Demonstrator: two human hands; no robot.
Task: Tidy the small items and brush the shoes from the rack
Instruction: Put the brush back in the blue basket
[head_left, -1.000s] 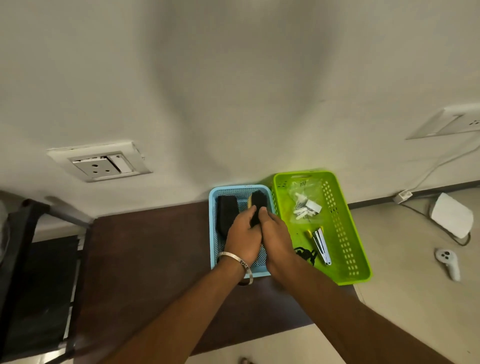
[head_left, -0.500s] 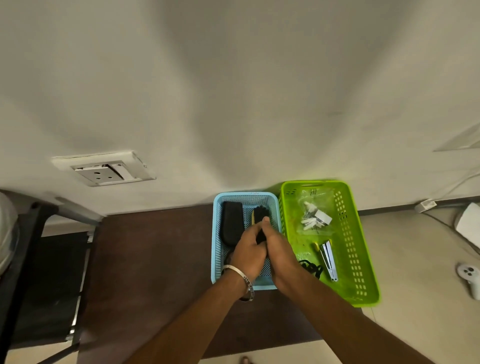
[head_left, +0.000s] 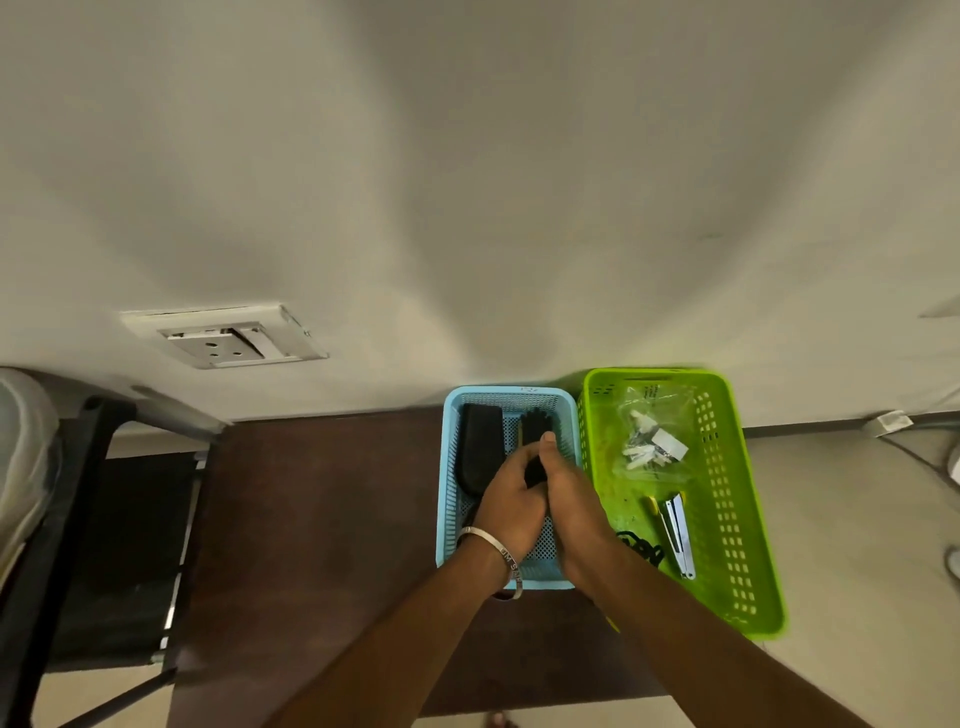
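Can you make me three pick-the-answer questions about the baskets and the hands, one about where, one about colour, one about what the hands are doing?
1. Where is the stapler?
A. in the green basket
B. in the blue basket
C. on the brown table

2. What colour is the basket that both hands are in?
A. red
B. blue
C. white

3. What are the left hand and right hand doing?
A. lying flat on the table
B. lifting the green basket
C. holding the black brush together

Answers: 1 A, the stapler lies on the green basket's floor near a clear bag. 2 B, the hands meet inside blue mesh walls. 3 C, the fingers of both hands curl round the brush, with the bristles sticking out beyond them.
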